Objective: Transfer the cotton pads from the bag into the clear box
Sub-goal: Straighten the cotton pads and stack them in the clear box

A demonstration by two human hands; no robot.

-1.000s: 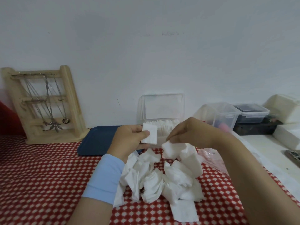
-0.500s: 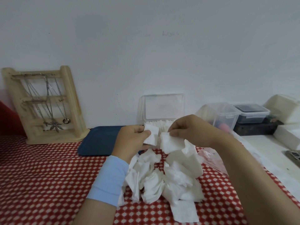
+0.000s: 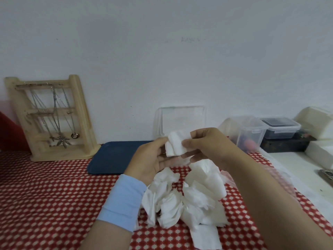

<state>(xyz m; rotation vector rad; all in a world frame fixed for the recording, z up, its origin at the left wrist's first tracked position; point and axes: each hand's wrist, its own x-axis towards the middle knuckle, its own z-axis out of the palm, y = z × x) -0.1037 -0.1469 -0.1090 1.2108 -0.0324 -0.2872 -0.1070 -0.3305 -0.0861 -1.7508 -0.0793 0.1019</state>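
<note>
I pinch a small stack of cotton pads [image 3: 176, 146] between both hands. My left hand [image 3: 153, 160] takes its left edge, thumb on top and fingers below. My right hand [image 3: 207, 147] nips its right edge between thumb and forefinger. The stack shows at least two layers; I cannot count closer.

Just behind my grip stands the one clear box [image 3: 162, 134], its lid [image 3: 182, 118] raised against the wall. My hands hide the box body, so I cannot tell how many pads lie inside.

Below my grip sits one pile of loose pads [image 3: 185, 201], crumpled and overlapping, over a dozen by my guess. A single flat pad [image 3: 205, 237] lies at the pile's near edge.

Under my right forearm a pinkish film may be the bag [image 3: 232, 175], though it is too blurred to be sure.

I judge the job far from finished. The bag seems emptied, but most pads wait outside the box, and this stack goes in next.
</note>
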